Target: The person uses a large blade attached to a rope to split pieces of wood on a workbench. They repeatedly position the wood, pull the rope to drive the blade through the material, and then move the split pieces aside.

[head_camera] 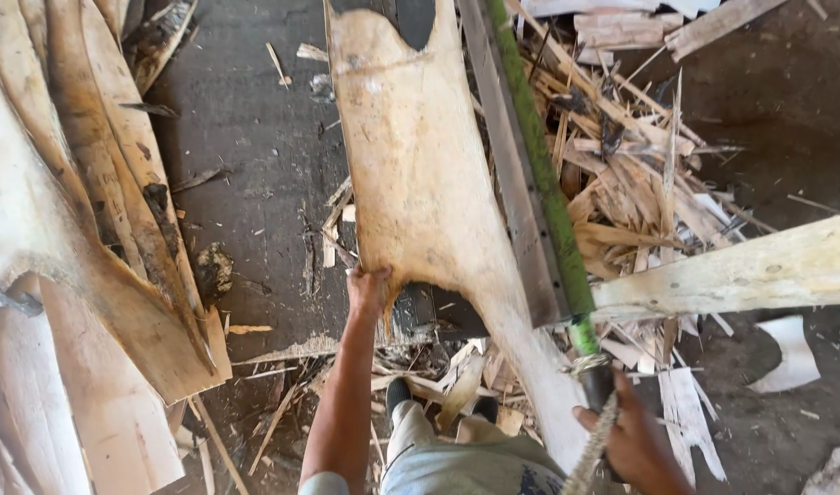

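Nearest the camera: grey shorts and a dark shoe [398, 394] on the scrap-strewn floor. Right hand [633, 440] is closed around the dark lower end of a long green-painted pole [550, 197], where a twisted pale rope [592, 449] is bound; fingers wrapped, grip low at the butt. The foot of the pole is covered by the hand.

Left hand [368, 286] is pinched on the lower left edge of the wide pale wooden slab with waney edges [420, 174], thumb side on the face, fingers curled under, not seen. The slab lies lengthwise away from the person, resting on the dark grey plank platform [255, 165], its narrow tail running down towards the right hand.

Handling judgement: the slab is judged stiff, rough, fairly heavy for one hand, splintery at the edge; probably better held on the thicker edge near the waist than on the thin tail. The pole is judged rigid and smooth, so it could slip above the rope binding.

Beyond: a grey flat rail [516, 183] alongside the pole, a heap of pale wood splinters and offcuts [622, 183], a pale sawn beam [741, 270] entering from the right, and a stack of curved bark-edged slabs [81, 229] at left.

Cut off: slab's far end, pole's top, beam's right end. What the slab rests on beneath cannot be made out.
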